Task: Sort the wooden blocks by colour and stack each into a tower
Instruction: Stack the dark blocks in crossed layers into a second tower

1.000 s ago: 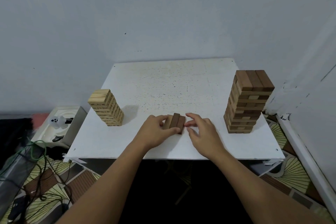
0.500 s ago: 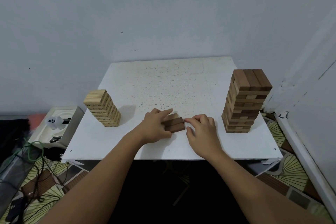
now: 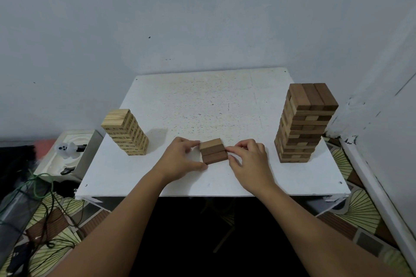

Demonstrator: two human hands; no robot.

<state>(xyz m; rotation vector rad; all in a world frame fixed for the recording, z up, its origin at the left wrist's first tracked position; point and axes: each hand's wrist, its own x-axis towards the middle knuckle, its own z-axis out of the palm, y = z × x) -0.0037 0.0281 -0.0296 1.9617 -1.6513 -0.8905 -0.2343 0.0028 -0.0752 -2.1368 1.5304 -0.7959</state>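
Observation:
Three dark brown blocks [image 3: 213, 151] lie side by side as one flat layer near the front of the white table [image 3: 202, 101]. My left hand [image 3: 180, 159] pinches the layer's left end with thumb and fingertips. My right hand [image 3: 248, 159] pinches its right end. A short tower of pale blocks [image 3: 126, 136] stands at the table's left edge. A taller tower of mixed brown and a few paler blocks [image 3: 304, 128] stands at the right edge.
Grey walls close the table in at the back and right. Left of the table, lower down, sits a white box [image 3: 67, 153] with small items, and green and black cables [image 3: 38, 198] trail over the patterned floor.
The three dark blocks have been turned from pointing away from me to lying crosswise. Both hands have shifted to the layer's two ends.

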